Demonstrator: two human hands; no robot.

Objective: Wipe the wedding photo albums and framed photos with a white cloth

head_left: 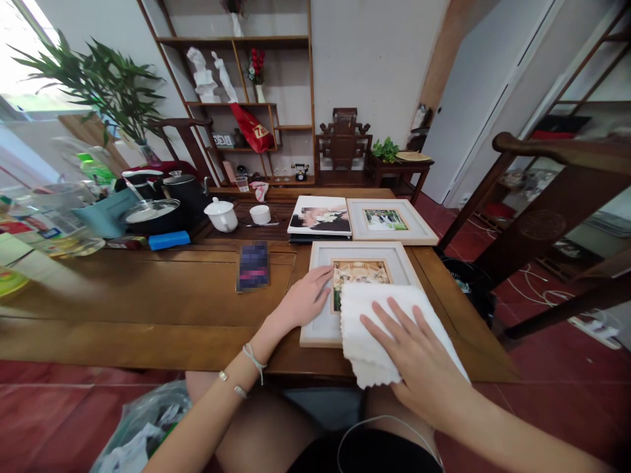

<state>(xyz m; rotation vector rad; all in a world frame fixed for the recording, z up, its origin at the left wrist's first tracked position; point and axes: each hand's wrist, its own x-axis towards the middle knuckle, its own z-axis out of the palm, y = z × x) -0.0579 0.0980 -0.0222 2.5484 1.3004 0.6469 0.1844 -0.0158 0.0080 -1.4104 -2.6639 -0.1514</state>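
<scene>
Wooden table (148, 289) — cloth (365, 315), frame (320, 263), teapot (221, 215)

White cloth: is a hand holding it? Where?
No grip: the right hand lies flat on the white cloth, over the picture frame; the left hand rests on the frame.

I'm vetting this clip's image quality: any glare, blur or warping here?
Head view: the window top left is blown out white; the door at right leans with wide-angle warp; jars at left are smeared; the left hand, right hand, cloth and picture frame look sharp.
</scene>
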